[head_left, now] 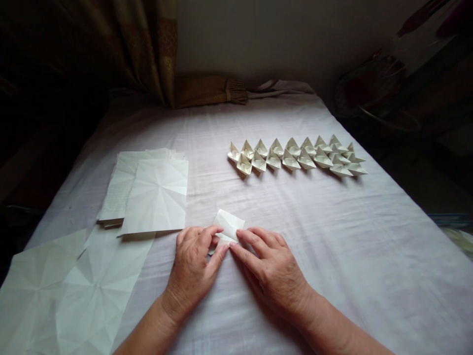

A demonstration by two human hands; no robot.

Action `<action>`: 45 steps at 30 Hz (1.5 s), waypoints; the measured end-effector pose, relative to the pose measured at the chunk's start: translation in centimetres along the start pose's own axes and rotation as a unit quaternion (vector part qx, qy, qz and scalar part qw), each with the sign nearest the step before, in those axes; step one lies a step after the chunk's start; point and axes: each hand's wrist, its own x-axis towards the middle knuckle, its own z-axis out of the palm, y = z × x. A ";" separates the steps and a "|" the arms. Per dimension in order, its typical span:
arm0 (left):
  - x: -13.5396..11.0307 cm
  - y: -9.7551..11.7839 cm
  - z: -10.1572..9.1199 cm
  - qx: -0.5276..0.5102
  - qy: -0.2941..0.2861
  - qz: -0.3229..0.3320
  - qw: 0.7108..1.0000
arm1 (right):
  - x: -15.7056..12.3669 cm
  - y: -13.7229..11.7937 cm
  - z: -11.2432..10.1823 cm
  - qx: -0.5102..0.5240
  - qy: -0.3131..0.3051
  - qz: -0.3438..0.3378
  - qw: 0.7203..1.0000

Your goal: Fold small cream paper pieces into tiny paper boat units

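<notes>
The fingers of the left hand (pixel 191 256) and of the right hand (pixel 275 264) are closed with their tips on one small folded paper (pixel 229 224), so I count both hands as grasping it. The left thumb and forefinger hold its left and near side; two right fingertips press at its right and near edge. What the other fingers do under the palms, I cannot tell.

This folded paper is at the middle of my view, low over the pale cloth (pixel 354 236), between the two hands. From here I judge it as very light, thin and a little stiff along its folds, but easy to bend or tear if one pulls strongly. It is probably not very slippery. I think the good place to take hold is near the folded edges, with soft fingertips and no squeezing of the middle.

Just beside the left hand, toward the far side, I see a stack of creased sheets (pixel 158 197). Nearer to me, at the left, lie two loose creased sheets (pixel 98 286), one overlapping the other. Farther away at the right, well apart from the hands, small pointed origami pieces (pixel 291 161) stand in close rows.
</notes>
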 end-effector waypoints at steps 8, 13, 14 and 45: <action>0.0 0.2 0.3 0.018 0.019 -0.013 1.000 | -0.1 0.0 0.1 -0.012 -0.010 0.004 1.000; 0.0 0.3 0.4 0.019 0.022 -0.025 0.999 | -0.2 0.0 0.1 -0.013 -0.014 0.008 1.000; 0.0 0.3 0.4 0.019 0.022 -0.028 0.999 | -0.2 0.0 0.1 -0.014 -0.015 0.008 1.000; -0.1 0.2 0.7 0.042 0.017 -0.030 0.999 | 0.0 -0.6 0.5 -0.032 -0.008 0.010 0.999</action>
